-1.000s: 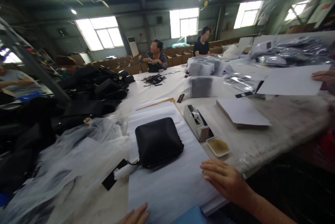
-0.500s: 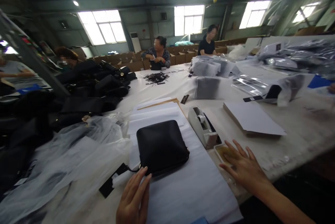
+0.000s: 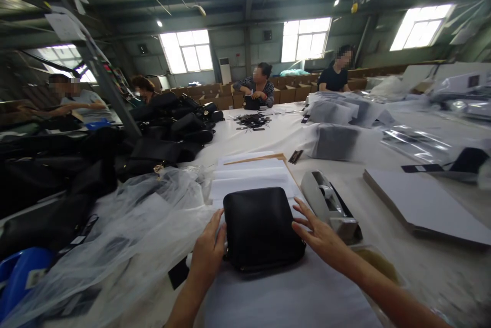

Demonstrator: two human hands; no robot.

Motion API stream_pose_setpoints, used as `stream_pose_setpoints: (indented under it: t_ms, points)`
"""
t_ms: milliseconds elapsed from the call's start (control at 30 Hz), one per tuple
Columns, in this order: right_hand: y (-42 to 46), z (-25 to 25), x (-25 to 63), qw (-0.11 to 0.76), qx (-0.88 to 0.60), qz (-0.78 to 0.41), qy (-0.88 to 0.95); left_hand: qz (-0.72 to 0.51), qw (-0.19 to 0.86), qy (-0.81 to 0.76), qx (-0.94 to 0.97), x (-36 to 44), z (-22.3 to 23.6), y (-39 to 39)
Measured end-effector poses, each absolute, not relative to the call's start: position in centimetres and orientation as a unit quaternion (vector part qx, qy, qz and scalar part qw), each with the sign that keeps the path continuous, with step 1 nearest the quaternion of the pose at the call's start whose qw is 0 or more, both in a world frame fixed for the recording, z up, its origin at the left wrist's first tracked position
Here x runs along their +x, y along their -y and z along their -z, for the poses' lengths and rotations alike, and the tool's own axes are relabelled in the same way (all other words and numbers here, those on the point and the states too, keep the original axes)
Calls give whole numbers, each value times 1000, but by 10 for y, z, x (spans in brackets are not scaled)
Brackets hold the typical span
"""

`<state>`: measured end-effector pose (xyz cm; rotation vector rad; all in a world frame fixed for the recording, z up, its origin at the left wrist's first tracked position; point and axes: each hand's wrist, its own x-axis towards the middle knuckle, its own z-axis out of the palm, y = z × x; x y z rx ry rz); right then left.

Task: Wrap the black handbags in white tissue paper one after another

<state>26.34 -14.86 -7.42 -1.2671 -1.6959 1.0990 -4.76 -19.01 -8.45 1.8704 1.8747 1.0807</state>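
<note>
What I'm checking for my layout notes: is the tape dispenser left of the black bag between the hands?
No, the tape dispenser stands to the right of the black bag.

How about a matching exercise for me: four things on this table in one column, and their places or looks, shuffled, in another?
Things
1. Black pouch
2. Tape dispenser
3. Translucent sheeting
4. Stack of pale sheets

Places or looks
A. Pale grey, beside the right hand
B. Crumpled, left of the white paper
C. Flat, toward the picture's right edge
D. Between the left hand and right hand

Pairs: 1-D, 2-A, 3-B, 4-C
</note>
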Motion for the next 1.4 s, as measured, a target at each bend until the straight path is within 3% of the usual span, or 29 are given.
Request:
stream_pose_setpoints:
  t_ms: [133, 333, 700, 1067, 1400]
  points:
    - [126, 83, 252, 357, -509, -453, 639, -329, 209, -645, 657, -67, 64, 161]
    - [121, 90, 240, 334, -539, -461, 620, -231, 202, -664, 682, -67, 34, 103]
    - [167, 82, 261, 386, -416, -660, 492, 41, 373, -544, 751, -65, 7, 30]
    - [173, 119, 266, 405, -393, -648, 512, -46, 182, -533, 825, 3, 62, -39]
    - [174, 126, 270, 373, -443, -613, 537, -138, 74, -550, 820, 14, 60, -93]
